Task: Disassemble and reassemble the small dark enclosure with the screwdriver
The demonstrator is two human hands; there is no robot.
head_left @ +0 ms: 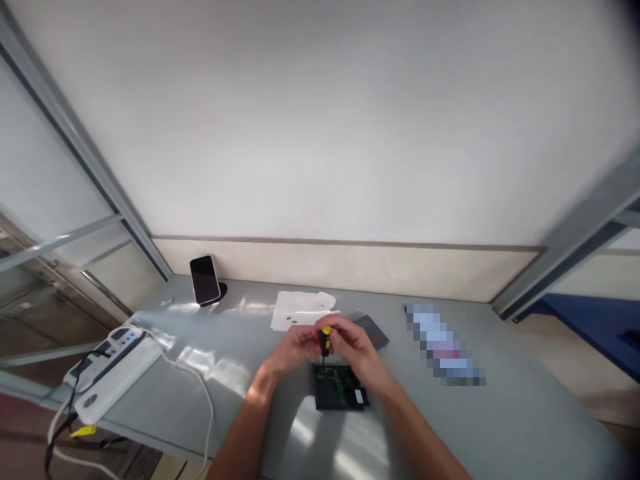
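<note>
A small black-and-yellow screwdriver (pixel 325 341) stands nearly upright between my hands, its shaft pointing down at the far edge of a dark open case with a green circuit board (pixel 340 387). My right hand (pixel 353 341) grips the handle from the right. From the left, the closed fingers of my left hand (pixel 299 345) pinch the same handle; their exact contact is partly hidden. Just behind my hands lies a white sheet of paper (pixel 295 303) with several tiny dark pieces, probably screws, on it. A flat dark grey cover (pixel 374 331) rests beyond my right hand, partly covered by it.
A phone-like device (pixel 205 280) leans on a stand at the back left. White power strips (pixel 113 373) with cables lie at the left edge, and a white cable (pixel 203 380) trails over the table (pixel 240 393). A blurred-out item (pixel 443 347) lies at right. A wall panel closes the back.
</note>
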